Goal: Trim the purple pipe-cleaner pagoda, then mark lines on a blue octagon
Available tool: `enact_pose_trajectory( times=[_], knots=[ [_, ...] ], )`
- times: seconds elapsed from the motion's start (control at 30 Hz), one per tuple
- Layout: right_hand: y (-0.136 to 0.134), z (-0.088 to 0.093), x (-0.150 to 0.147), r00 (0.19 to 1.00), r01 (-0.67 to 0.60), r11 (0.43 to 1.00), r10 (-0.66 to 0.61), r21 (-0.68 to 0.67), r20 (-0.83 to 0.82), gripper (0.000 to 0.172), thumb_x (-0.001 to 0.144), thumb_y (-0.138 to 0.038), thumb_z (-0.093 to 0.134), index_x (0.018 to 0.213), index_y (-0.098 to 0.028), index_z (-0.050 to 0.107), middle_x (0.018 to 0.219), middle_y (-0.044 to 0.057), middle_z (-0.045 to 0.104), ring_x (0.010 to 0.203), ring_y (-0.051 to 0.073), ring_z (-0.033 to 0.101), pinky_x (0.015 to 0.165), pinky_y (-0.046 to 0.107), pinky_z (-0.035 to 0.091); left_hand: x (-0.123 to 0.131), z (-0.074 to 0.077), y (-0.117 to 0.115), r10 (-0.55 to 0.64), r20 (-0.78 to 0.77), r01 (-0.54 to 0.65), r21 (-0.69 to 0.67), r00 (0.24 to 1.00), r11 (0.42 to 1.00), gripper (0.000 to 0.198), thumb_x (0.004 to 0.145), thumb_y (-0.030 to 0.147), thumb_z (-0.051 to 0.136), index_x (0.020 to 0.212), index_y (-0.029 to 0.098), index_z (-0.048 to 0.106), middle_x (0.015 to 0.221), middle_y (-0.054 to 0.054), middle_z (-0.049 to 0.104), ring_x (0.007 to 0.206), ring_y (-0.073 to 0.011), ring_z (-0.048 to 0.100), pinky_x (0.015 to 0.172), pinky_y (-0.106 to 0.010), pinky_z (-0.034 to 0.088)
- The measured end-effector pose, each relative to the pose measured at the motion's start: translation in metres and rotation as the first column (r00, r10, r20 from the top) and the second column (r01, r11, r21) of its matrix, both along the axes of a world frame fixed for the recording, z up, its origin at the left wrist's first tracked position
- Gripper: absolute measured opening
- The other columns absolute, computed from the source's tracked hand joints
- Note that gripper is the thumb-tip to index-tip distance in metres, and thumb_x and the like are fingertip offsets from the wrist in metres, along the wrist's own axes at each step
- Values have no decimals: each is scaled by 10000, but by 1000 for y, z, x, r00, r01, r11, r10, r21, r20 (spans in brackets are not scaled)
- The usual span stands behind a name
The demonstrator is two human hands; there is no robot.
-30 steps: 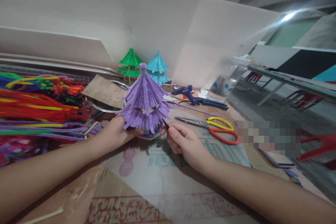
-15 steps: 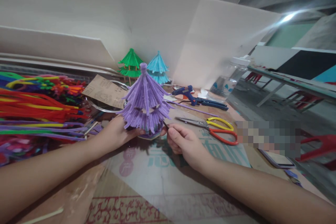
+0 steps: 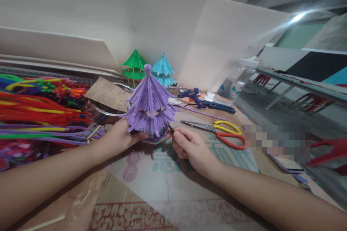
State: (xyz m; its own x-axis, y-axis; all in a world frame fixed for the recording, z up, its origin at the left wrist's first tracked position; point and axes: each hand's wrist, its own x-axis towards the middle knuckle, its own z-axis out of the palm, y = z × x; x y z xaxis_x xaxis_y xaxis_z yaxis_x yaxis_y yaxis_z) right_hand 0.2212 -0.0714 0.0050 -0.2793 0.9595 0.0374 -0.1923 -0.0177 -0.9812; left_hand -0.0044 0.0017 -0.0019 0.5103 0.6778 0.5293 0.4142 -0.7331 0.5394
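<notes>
A purple pipe-cleaner pavilion model (image 3: pixel 151 103) with two tiers of roof stands upright in the middle, held slightly above the printed board. My left hand (image 3: pixel 127 135) grips its base from the left; the roof fringe covers some of the fingers. At the lower right of the model, my right hand (image 3: pixel 187 144) is closed in a pinch on a thin dark stick (image 3: pixel 171 128), whose tip points up toward the lower roof edge. What the stick is made of cannot be made out. Behind are a green pavilion model (image 3: pixel 135 65) and a light blue one (image 3: pixel 163 69).
Scissors (image 3: pixel 217 130) with yellow and red handles lie right of my right hand. Beyond them are a blue glue gun (image 3: pixel 189 94), pliers (image 3: pixel 219 107) and a clear plastic jar (image 3: pixel 237 79). Bundles of coloured pipe cleaners (image 3: pixel 40 110) fill the left side. A phone (image 3: pixel 287 164) lies at the right.
Almost nothing differs. The purple pavilion model has shifted very slightly, and both hands keep their places.
</notes>
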Motion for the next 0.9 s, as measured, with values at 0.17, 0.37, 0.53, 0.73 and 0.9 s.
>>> enact_pose_trajectory(
  times=[0.17, 0.37, 0.53, 0.73, 0.9],
  knots=[
    [-1, 0, 1, 1000, -15, 1000, 15, 9, -18, 528, 724, -680, 746, 769, -190, 556, 521, -116, 273, 459, 60, 175, 413, 207, 119, 0, -1, 0, -11, 13, 11, -11, 1000, 1000, 320, 877, 521, 628, 982, 220, 660, 1021, -76, 748, 1090, -302, 681, 1012, -469, 540],
    [0, -1, 1, 1000, -7, 1000, 6, 31, 5, 529, 725, -679, 746, 755, -184, 560, 515, -115, 290, 450, 57, 190, 404, 209, 128, 0, 0, 1, -8, 2, 8, -8, 1000, 1000, 320, 874, 508, 635, 1007, 219, 671, 1041, -76, 751, 1094, -305, 678, 1024, -471, 529],
    [0, -1, 0, 1000, 8, 999, -8, 32, 11, 534, 710, -681, 756, 777, -177, 594, 515, -112, 303, 449, 60, 197, 399, 210, 131, -2, 0, 1, 0, -22, 0, -12, 1000, 1000, 341, 875, 503, 634, 1053, 216, 681, 1077, -74, 751, 1086, -299, 676, 1017, -457, 532],
    [0, -1, 0, 1000, 6, 1000, -5, 28, -7, 531, 713, -678, 754, 784, -176, 597, 515, -112, 298, 452, 61, 200, 403, 212, 133, -1, -1, 1, -18, -5, 18, -3, 1000, 1000, 331, 881, 528, 622, 976, 216, 673, 1017, -77, 749, 1080, -302, 680, 1017, -467, 533],
    [1, -2, 0, 1000, 25, 999, -25, 37, 4, 539, 705, -681, 759, 770, -170, 598, 508, -111, 316, 444, 56, 209, 398, 211, 137, 0, 0, 0, -20, 6, 20, -5, 1000, 1000, 313, 881, 522, 619, 944, 218, 658, 981, -72, 744, 1085, -301, 682, 1014, -465, 538]
  ],
)
